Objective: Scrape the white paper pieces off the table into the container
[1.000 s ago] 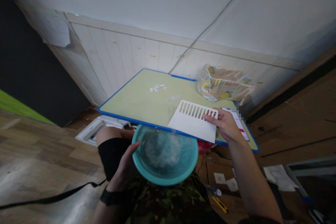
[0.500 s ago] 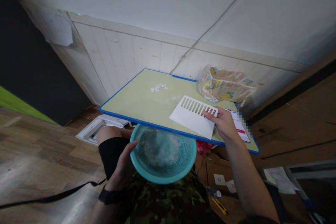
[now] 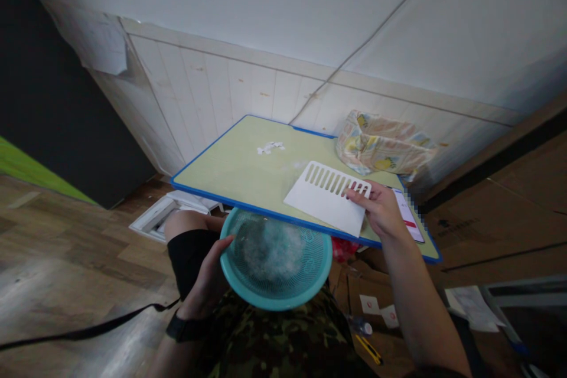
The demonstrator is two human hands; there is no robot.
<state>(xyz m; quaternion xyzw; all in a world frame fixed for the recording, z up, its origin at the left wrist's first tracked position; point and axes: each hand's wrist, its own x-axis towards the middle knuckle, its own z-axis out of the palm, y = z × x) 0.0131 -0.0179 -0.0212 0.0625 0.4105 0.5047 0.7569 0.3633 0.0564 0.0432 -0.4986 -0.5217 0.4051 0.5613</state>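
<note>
My left hand point(image 3: 211, 274) grips the left rim of a turquoise plastic colander point(image 3: 275, 301), thumb over the edge, fingers hidden behind it. The colander sits over my lap, under the near edge of the table. White, fluffy-looking material point(image 3: 270, 251) lies in it; its kind I cannot make out. My right hand point(image 3: 380, 208) pinches the right end of a flat white scraper point(image 3: 326, 207) with a row of long slots. The scraper is tilted over the table's near edge. Beyond it, small white scraps point(image 3: 271, 147) and a faint whitish smear point(image 3: 299, 166) lie on the tabletop.
The pale green table point(image 3: 217, 159) has a blue edge. A patterned fabric basket point(image 3: 385, 144) stands at its back right, and a phone point(image 3: 408, 215) lies near my right hand. Below right are a yellow cutter point(image 3: 368, 348) and cardboard point(image 3: 343, 292). A white box point(image 3: 153, 218) is on the floor.
The view has shifted slightly. My right hand and the scraper have barely moved relative to the table, and more of the phone shows. The left hand keeps its hold on the colander.
</note>
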